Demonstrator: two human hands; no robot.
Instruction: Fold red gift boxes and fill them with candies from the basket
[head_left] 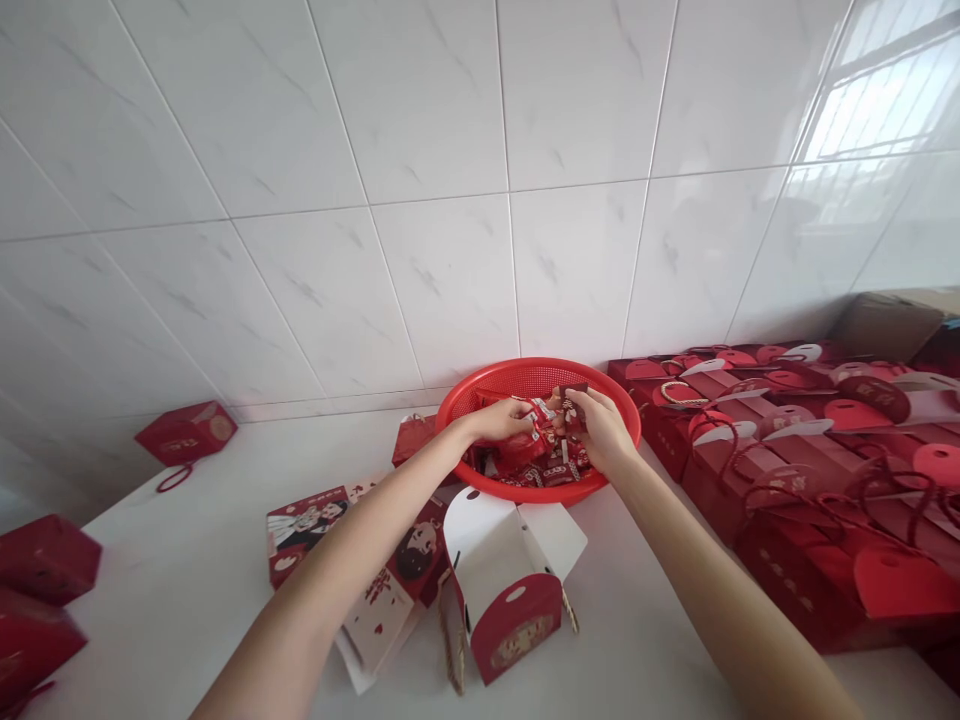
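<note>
Well, 2 hands [504,420] [600,428] touch packets [572,402] inside basket rim [540,494].

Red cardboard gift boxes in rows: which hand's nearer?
Right. Right hand is over the right side of the red plastic basket, nearest the boxes; left hand is farther left.

Hands [555,425] in red basket [525,492]

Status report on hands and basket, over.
Left hand among wrapped sweets. Right hand gripping dark red packet. Red plastic basket beneath; open gift box in front.
</note>
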